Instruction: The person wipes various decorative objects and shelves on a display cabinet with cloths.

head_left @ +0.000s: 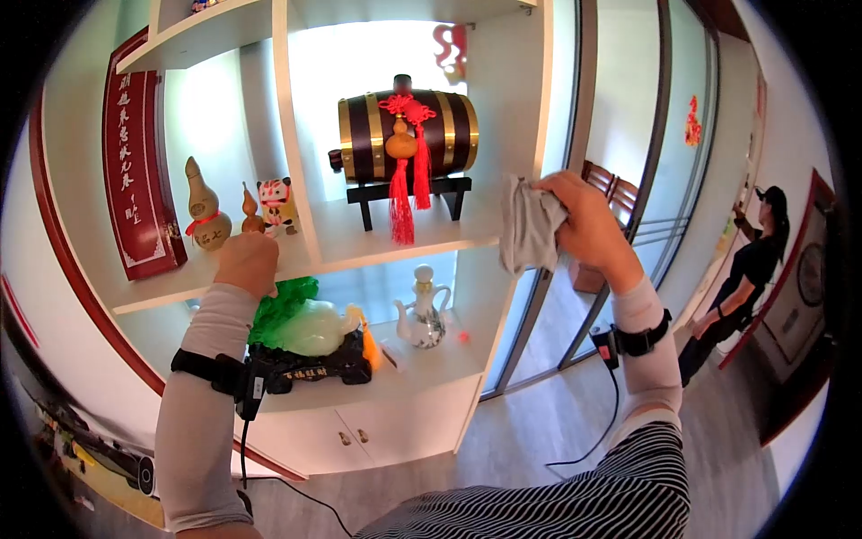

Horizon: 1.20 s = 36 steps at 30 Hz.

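Plainly, the right hand (588,220) pinches a grey cloth (530,232) at the right end of the shelf (341,237), by its front edge, with bare shelf left of it towards the barrel (453,135). The cloth's long axis runs near vertical, loose end down. The left hand (247,262) curls at the front edge before a small gourd (250,205); I cannot tell whether it grips anything.

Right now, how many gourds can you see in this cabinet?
3: the large ribboned gourd on the left shelf, the small gourd beside it by your left hand, and the gourd pendant hanging against the barrel. Others could be hidden.
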Available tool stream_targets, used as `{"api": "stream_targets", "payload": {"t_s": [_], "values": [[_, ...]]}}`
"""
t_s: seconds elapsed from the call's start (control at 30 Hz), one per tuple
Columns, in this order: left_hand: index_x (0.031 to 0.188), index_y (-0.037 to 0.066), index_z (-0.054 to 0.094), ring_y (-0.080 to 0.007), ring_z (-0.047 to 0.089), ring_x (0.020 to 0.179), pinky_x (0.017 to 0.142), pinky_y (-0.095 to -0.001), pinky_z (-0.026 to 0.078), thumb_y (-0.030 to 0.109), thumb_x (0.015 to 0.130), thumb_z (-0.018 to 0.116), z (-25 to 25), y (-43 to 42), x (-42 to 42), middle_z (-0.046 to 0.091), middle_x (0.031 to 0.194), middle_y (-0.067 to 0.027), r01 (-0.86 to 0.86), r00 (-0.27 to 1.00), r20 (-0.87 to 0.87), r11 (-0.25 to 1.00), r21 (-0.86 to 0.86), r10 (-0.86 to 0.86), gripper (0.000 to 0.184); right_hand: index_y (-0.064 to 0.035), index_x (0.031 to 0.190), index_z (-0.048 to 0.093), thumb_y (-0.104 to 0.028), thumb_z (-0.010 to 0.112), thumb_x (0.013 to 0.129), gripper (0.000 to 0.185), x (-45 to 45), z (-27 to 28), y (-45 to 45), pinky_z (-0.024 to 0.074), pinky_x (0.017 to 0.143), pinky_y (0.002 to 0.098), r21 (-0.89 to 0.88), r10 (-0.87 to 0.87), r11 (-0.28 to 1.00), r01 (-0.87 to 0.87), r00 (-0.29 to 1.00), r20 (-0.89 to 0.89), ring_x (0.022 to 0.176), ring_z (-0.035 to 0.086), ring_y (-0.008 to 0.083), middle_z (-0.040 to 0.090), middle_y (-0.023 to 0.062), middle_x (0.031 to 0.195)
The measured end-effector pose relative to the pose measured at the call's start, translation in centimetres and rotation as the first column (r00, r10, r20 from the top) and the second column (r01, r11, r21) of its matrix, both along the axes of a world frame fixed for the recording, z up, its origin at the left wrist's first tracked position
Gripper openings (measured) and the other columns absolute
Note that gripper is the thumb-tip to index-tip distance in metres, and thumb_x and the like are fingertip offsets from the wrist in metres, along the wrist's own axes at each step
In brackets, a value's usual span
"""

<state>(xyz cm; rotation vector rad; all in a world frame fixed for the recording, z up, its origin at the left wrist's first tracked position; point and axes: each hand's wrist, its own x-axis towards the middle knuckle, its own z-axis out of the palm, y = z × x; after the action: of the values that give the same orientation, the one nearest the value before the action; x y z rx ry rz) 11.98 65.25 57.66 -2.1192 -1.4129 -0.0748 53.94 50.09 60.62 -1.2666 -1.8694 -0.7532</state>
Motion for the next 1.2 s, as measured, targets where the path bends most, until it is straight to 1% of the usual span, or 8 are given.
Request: {"api": "stream_targets", "payload": {"t_s": [0.17, 0.23, 0.37, 0.6, 0.83, 0.97, 1.03, 1.2], "values": [[0.085, 0.004, 0.073, -0.0269, 0.07, 0.082, 0.068, -0.0363, 0.055, 0.025, 0.053, 0.091, -0.2, -0.5, 0.4, 0.07, 0.085, -0.0108, -0.034, 0.999, -0.022, 0.999, 0.024, 0.035, 0.042, -0.0052, 0.102, 0.065, 0.006, 0.061, 0.065, 0.039, -1.9, -1.2, -1.3, 0.0524, 0.075, 0.0412, -0.081, 0.047, 0.996, -0.048, 0.999, -0.019, 0.093, 0.063, 0.0357, 0.064, 0.0127, 0.101], [0.084, 0.004, 0.073, -0.0264, 0.07, 0.082, 0.068, -0.0358, 0.055, 0.025, 0.053, 0.091, -0.4, -0.4, 0.3, 0.07, 0.084, -0.0104, -0.03, 0.999, -0.021, 0.998, 0.05, 0.031, 0.042, -0.0065, 0.103, 0.063, 0.003, 0.064, 0.063, 0.041, -2.3, -1.7, -0.6, 0.054, 0.073, 0.0406, 0.042, -0.11, 0.994, 0.104, 0.979, 0.171, 0.09, 0.064, 0.0331, 0.063, 0.0109, 0.102], [0.084, 0.004, 0.072, -0.026, 0.07, 0.081, 0.066, -0.035, 0.056, 0.026, 0.052, 0.092, -0.5, -0.3, 0.4, 0.07, 0.084, -0.0109, -0.026, 0.999, -0.03, 0.997, 0.072, 0.029, 0.043, -0.0071, 0.1, 0.056, -0.006, 0.068, 0.065, 0.036, -2.4, -2.9, 2.6, 0.0547, 0.064, 0.0407, 0.256, -0.34, 0.922, 0.291, 0.925, 0.173, 0.081, 0.064, 0.0292, 0.057, 0.0104, 0.096], [0.084, 0.003, 0.072, -0.0274, 0.07, 0.08, 0.067, -0.0352, 0.056, 0.026, 0.053, 0.091, -0.4, 0.2, 0.1, 0.07, 0.083, -0.0124, -0.02, 0.999, -0.028, 1.0, 0.017, 0.021, 0.043, -0.0067, 0.088, 0.064, -0.01, 0.065, 0.072, 0.016, -4.8, -4.5, 7.6, 0.0537, 0.06, 0.0342, 0.243, -0.583, 0.811, 0.532, 0.773, 0.252, 0.074, 0.066, 0.0241, 0.062, 0.0095, 0.083], [0.084, 0.003, 0.072, -0.0289, 0.07, 0.081, 0.069, -0.0364, 0.056, 0.023, 0.054, 0.091, -0.3, -0.5, 0.4, 0.07, 0.085, -0.0144, -0.03, 1.0, -0.004, 0.999, 0.035, 0.03, 0.041, -0.0091, 0.079, 0.071, -0.012, 0.066, 0.075, 0.007, -4.5, -3.5, 10.2, 0.0541, 0.065, 0.0361, -0.049, -0.484, 0.831, 0.554, 0.765, 0.425, 0.078, 0.068, 0.0253, 0.069, 0.0117, 0.084], [0.084, 0.003, 0.072, -0.0294, 0.07, 0.082, 0.07, -0.0368, 0.056, 0.021, 0.054, 0.091, -0.1, -0.4, 0.2, 0.07, 0.086, -0.0146, -0.03, 0.999, 0.012, 1.0, -0.002, 0.03, 0.039, -0.009, 0.078, 0.071, -0.011, 0.066, 0.074, 0.007, -3.6, -4.4, 11.1, 0.0543, 0.069, 0.0383, 0.039, -0.477, 0.859, 0.51, 0.771, 0.423, 0.08, 0.068, 0.0273, 0.069, 0.0134, 0.082], [0.084, 0.003, 0.072, -0.0294, 0.07, 0.083, 0.07, -0.0368, 0.056, 0.021, 0.054, 0.09, -0.2, -0.3, 0.0, 0.07, 0.087, -0.0143, -0.023, 1.0, 0.019, 1.0, -0.017, 0.023, 0.039, -0.0068, 0.082, 0.07, -0.011, 0.064, 0.072, 0.012, -3.7, -4.0, 9.9, 0.0538, 0.071, 0.0411, -0.121, -0.338, 0.905, 0.407, 0.863, 0.375, 0.082, 0.066, 0.0314, 0.068, 0.0157, 0.083], [0.082, 0.004, 0.072, -0.0291, 0.07, 0.083, 0.069, -0.0374, 0.055, 0.019, 0.054, 0.09, 0.0, -0.5, 0.4, 0.07, 0.086, -0.0135, -0.018, 1.0, 0.011, 1.0, 0.012, 0.018, 0.037, -0.0037, 0.093, 0.065, -0.006, 0.064, 0.067, 0.026, -7.9, -4.6, 6.5, 0.0523, 0.073, 0.0437, -0.204, -0.206, 0.946, 0.251, 0.954, 0.217, 0.084, 0.063, 0.0365, 0.065, 0.0183, 0.084]]}}
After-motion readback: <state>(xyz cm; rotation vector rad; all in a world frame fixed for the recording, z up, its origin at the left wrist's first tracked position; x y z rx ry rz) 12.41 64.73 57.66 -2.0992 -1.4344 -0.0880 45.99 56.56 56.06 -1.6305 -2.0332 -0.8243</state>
